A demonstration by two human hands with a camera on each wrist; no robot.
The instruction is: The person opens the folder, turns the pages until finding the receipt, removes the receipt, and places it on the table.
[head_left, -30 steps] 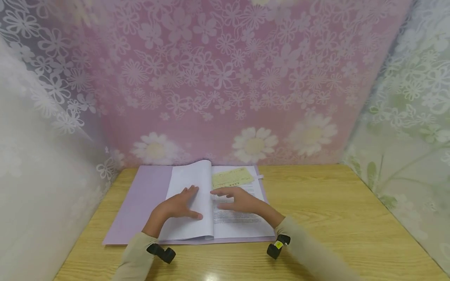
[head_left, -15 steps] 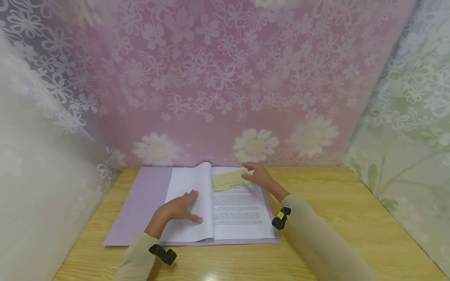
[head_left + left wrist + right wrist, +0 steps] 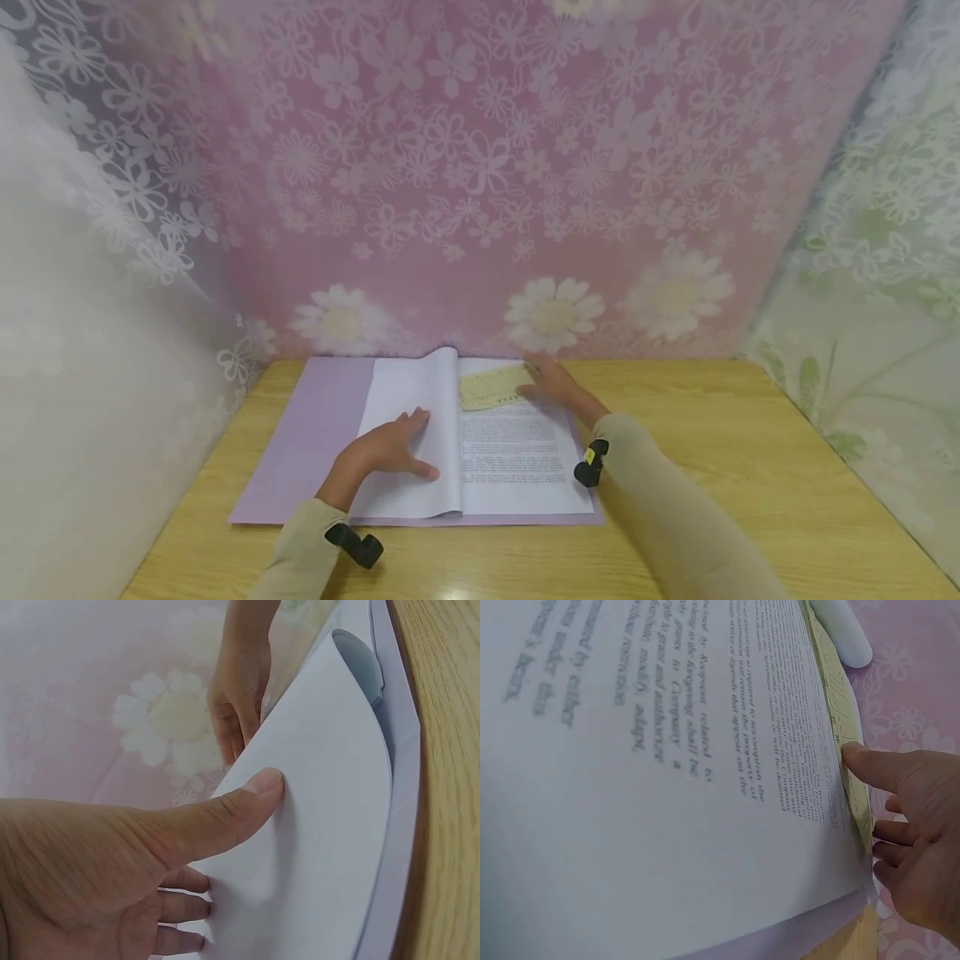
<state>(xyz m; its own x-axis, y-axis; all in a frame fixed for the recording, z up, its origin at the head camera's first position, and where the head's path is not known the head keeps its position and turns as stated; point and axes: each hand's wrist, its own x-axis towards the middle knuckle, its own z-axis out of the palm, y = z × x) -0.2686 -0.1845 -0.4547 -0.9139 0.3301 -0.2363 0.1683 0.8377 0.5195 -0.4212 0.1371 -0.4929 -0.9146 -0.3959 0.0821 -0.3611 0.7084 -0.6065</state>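
A lilac folder (image 3: 281,450) lies spread on the table, with white pages (image 3: 408,383) turned to its left side. My left hand (image 3: 382,450) rests on these pages, thumb and fingers spread and mostly straight. On the right side, the printed page (image 3: 517,458) bears a yellow slip of paper (image 3: 487,387) near its top. My right hand (image 3: 558,383) holds the slip's right end; in the right wrist view its thumb lies on the yellow paper, and the other fingers bend at the slip's end. The index fingertip is partly hidden there.
The folder stands on a wood-grain table (image 3: 697,450), its far edge close to a pink floral backdrop (image 3: 450,208). Pale floral panels (image 3: 885,350) rise at both sides. Each sleeve carries a black wrist mount (image 3: 356,546).
My right hand has gone from above the middle of the printed page up to the yellow slip's right end. The left hand stays on the turned pages. The view has shifted slightly.
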